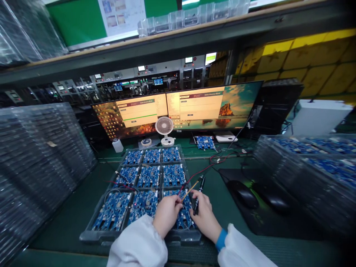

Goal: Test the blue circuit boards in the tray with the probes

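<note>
My left hand (167, 212) is closed over the front right circuit board, thumb and fingertip pinched at the lower end of a thin yellow wire (190, 191). A red cable (181, 189) runs down to the same fingertips; its end is hidden there. My right hand (205, 214) curls around a black pen (200, 193), which slants upward between the fingers at the board's right edge. Under both hands lies the front right blue circuit board (184, 218), partly covered. It sits in a clear plastic tray (101, 236) holding several such boards in compartments.
Two black mice (242, 194) rest on a dark mat (274, 222) at right, beside stacked trays of boards (314, 167). Tall tray stacks (41, 159) stand at left. Behind are a small white fan (164, 127), two monitors (200, 105) and a loose board (205, 142).
</note>
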The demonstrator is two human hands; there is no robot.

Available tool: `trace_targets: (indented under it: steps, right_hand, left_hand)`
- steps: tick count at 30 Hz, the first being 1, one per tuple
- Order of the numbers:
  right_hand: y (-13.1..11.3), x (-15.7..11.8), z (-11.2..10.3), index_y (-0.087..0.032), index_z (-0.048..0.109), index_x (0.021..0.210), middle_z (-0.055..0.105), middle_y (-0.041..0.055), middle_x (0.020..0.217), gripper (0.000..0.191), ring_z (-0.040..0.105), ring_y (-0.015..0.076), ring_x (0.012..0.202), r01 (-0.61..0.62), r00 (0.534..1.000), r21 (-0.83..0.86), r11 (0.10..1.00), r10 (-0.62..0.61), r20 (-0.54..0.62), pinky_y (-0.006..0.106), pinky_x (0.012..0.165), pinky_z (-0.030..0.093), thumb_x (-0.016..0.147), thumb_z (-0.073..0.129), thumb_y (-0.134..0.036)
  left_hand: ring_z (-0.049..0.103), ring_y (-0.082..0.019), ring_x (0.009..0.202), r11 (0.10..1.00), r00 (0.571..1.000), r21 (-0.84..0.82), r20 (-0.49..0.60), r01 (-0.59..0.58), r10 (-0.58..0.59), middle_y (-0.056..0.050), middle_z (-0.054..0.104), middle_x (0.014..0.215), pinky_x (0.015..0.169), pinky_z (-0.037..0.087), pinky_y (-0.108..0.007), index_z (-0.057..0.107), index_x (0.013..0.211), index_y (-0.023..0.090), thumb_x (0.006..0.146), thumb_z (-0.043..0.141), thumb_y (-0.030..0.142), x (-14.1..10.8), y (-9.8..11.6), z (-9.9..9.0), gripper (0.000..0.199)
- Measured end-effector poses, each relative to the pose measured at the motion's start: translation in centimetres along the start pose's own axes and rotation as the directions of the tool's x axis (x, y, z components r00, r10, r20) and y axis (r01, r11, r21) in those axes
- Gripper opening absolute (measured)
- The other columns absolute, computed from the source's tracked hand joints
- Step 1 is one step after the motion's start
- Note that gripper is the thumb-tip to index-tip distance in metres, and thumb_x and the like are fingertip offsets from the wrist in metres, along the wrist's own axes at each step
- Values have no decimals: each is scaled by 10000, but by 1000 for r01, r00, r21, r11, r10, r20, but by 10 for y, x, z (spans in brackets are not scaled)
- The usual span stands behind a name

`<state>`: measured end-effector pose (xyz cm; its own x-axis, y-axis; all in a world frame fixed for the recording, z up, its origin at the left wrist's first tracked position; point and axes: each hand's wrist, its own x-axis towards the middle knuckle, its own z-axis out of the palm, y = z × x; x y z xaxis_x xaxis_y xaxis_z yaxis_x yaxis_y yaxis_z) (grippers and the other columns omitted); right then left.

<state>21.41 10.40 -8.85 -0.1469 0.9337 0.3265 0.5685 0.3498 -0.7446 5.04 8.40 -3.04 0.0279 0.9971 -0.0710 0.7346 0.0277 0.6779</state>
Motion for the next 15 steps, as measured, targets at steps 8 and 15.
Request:
trace_targets:
  steps: [8, 15]
  right_hand:
    - [1, 0, 0, -263, 448, 943, 597, 53, 1126, 399, 522, 262, 1070, -6, 1000, 3, 1000, 6, 1, 437, 904, 420, 597, 514, -77]
    - [2, 0, 0, -257, 454, 947, 597, 56, 1110, 397, 536, 249, 1072, 6, 1000, 29, 1000, -6, -1, 410, 901, 436, 599, 508, -74]
  left_hand:
    - [630, -213, 922, 992, 1000, 122, 16, -28, 26, -67, 702, 948, 874, 449, -311, 677, 850, 181, 811, 531, 153, -3, 3, 2, 154]
    - [613, -198, 967, 986, 990, 88, 13, -142, 142, -84, 686, 996, 930, 456, -324, 678, 993, 169, 842, 398, 91, -6, -1, -8, 328]
